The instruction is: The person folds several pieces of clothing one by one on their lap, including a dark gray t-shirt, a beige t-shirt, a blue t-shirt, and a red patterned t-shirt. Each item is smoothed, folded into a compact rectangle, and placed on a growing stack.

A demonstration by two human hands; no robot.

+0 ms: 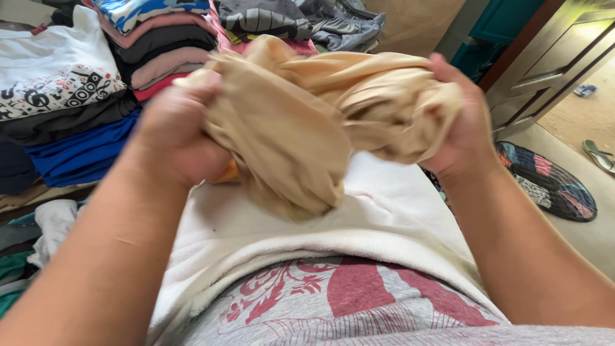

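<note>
A crumpled beige cloth (307, 122) is bunched up in front of me, held by both hands above a white towel (359, 218) spread over my lap. My left hand (176, 138) grips its left end, fingers buried in the folds. Its right end is clutched by my right hand (464, 125). A loose fold of the cloth hangs down in the middle, nearly touching the towel. Below the towel shows my grey shirt with a red print (346, 301).
Stacks of folded clothes (160, 45) in many colours fill the far left and top, with a white printed shirt (57, 70) on one pile. A round multicoloured mat (551, 182) lies on the floor at right, near a wooden door (544, 70) and sandals (599, 154).
</note>
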